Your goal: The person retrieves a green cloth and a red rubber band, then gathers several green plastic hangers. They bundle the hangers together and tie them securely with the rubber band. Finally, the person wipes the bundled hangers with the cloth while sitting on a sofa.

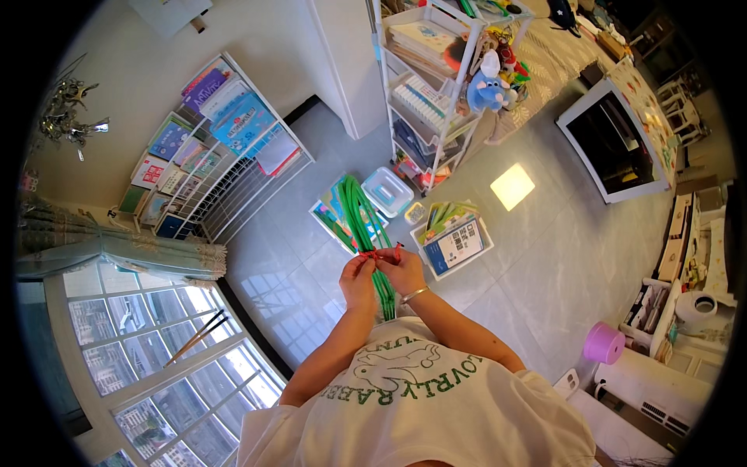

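A long looped bundle of green cord or cable point(353, 210) extends in front of my chest, its lower end reaching down to my shirt. Around its middle runs a red string point(367, 254), with a loose part rising past my right fingers. My left hand point(357, 284) pinches the string at the left of the bundle. From the other side, my right hand point(404, 271) grips the same string, thumb and fingertips close to the left ones. The fingers partly hide the tie, so whether it is knotted cannot be seen.
Beyond the bundle are colourful books point(328, 217), a lidded clear plastic box point(387, 191) and a white bin of books point(461, 252). A wire book rack point(262, 169) stands left, a shelved cart point(429, 111) ahead. A purple stool point(604, 343) is at right, windows point(146, 327) at left.
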`<state>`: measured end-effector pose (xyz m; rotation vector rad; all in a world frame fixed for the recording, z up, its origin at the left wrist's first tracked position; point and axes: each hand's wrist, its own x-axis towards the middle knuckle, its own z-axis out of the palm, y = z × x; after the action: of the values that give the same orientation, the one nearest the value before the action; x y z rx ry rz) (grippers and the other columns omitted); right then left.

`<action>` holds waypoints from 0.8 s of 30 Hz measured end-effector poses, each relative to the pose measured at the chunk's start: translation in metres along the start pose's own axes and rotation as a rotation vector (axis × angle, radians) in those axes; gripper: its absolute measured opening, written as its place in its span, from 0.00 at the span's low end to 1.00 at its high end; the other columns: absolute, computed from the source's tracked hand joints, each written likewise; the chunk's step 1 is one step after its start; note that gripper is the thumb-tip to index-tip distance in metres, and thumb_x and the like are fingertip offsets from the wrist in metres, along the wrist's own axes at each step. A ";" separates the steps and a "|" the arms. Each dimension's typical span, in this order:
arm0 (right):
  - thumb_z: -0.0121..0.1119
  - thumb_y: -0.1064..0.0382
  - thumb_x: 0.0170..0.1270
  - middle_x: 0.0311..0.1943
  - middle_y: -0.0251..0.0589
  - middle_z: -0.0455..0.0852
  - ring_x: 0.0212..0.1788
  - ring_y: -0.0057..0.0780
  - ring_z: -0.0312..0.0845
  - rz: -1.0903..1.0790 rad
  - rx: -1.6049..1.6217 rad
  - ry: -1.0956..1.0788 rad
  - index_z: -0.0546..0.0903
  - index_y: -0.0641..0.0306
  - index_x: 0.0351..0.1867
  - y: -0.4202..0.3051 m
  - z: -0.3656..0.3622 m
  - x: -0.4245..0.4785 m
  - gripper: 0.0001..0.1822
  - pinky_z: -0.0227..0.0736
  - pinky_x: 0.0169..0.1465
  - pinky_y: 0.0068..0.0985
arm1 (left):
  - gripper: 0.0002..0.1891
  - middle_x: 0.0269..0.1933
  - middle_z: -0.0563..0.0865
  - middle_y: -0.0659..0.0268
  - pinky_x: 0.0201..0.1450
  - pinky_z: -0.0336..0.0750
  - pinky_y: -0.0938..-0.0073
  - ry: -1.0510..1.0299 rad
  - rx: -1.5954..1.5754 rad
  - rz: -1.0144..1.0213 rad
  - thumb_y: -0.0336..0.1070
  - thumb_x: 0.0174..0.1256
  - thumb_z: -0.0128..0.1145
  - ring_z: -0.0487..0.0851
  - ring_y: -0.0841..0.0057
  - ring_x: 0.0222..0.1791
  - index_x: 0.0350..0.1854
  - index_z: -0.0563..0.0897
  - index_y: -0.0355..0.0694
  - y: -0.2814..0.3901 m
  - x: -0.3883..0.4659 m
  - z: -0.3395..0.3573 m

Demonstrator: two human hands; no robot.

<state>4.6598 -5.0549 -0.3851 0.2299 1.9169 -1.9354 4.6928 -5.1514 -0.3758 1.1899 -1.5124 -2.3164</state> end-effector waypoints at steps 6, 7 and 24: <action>0.64 0.69 0.55 0.34 0.40 0.87 0.34 0.20 0.81 0.004 0.014 -0.021 0.83 0.72 0.43 0.010 0.001 0.004 0.13 0.74 0.39 0.17 | 0.07 0.33 0.82 0.71 0.34 0.64 0.82 0.003 -0.085 -0.005 0.28 0.58 0.60 0.78 0.85 0.32 0.37 0.79 0.39 -0.004 -0.002 0.000; 0.64 0.69 0.55 0.33 0.40 0.87 0.34 0.19 0.80 -0.009 -0.016 -0.017 0.83 0.72 0.42 0.011 0.001 0.005 0.13 0.74 0.39 0.17 | 0.07 0.33 0.82 0.71 0.33 0.64 0.82 0.007 -0.084 0.005 0.28 0.58 0.60 0.78 0.84 0.32 0.38 0.79 0.39 -0.005 -0.002 0.000; 0.61 0.70 0.56 0.33 0.38 0.85 0.35 0.20 0.79 -0.007 0.171 -0.056 0.82 0.71 0.39 0.010 0.006 0.011 0.09 0.74 0.42 0.19 | 0.13 0.33 0.82 0.59 0.40 0.75 0.78 -0.026 -0.071 0.130 0.21 0.58 0.58 0.80 0.76 0.34 0.30 0.65 0.38 -0.002 0.004 -0.006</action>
<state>4.6548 -5.0621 -0.3985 0.2155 1.7207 -2.0898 4.6940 -5.1568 -0.3808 1.0162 -1.4565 -2.2883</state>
